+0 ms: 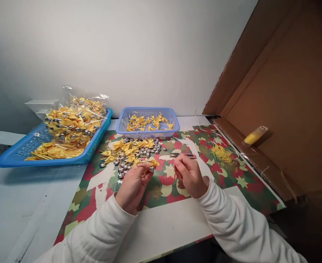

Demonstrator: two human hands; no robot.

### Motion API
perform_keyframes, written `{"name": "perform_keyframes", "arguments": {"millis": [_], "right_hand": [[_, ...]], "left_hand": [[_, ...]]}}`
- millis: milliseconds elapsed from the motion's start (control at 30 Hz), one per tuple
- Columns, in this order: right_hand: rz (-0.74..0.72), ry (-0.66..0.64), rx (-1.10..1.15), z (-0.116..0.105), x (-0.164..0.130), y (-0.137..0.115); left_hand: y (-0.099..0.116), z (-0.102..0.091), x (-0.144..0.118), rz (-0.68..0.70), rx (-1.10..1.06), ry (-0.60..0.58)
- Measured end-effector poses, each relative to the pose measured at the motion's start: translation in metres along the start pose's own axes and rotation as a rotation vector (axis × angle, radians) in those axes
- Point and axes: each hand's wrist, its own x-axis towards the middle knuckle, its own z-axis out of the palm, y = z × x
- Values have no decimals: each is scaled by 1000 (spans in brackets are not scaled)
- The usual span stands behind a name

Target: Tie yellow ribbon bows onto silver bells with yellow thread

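Bottom of frame: two white, soft-knit sleeves run up to both hands over a bare white strip of table (163, 226). Left hand (133, 182), center-bottom, fingers curled, pinching a small yellow satin bow (152, 163) at the fingertips; looks like sth silver hangs w/ it but too small to tell. Right hand (188, 174), just right of center, loosely fisted; grips small snips (183, 155) w/ thin dark blades and a reddish handle, sticking out left from above the fingers. The hands are near each other, not touching.

Under them: glossy wrapping paper (226, 182), red/green w/ pale stars, flat on the table, torn white patches at left.

Just beyond the left hand, mid-frame: loose pile of bows (128, 149) mixed w/ round shiny silver bells (122, 168). Right-center on the paper: tangle of thin yellow thread scraps (222, 154).

Further back, center: small lavender-blue plastic basket (147, 132), mesh walls, a few yellow bows inside. Left of frame: big bright-blue perforated tray (18, 155), holding a crinkly clear bag (76, 120) stuffed w/ bows + bells, more flat yellow pieces loose in front.

Right side: brown cardboard box wall (287, 91), matte; yellow thread spool (254, 135) lying tilted on its flap. Far back: plain pale wall.
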Motion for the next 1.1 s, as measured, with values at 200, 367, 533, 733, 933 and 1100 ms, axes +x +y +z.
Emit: {"name": "perform_keyframes", "arguments": {"millis": [200,367,533,733,933,1100], "right_hand": [[-186,-236,-314,9,-9,-4],[-194,-213,-383,11,-5,2],[-209,-209,-403,11,-6,0],[-183,-196,-401,12,-7,0],[-171,-189,-409,12,-7,-1],[-176,-194,-412,11,-7,-2]], "left_hand": [[2,5,-6,-31,17,31],[2,7,-10,-46,81,-6],[1,5,-10,-77,111,-62],[1,6,-11,-84,105,-84],[1,5,-10,-81,121,-87],[1,4,-10,-87,125,-87]]}}
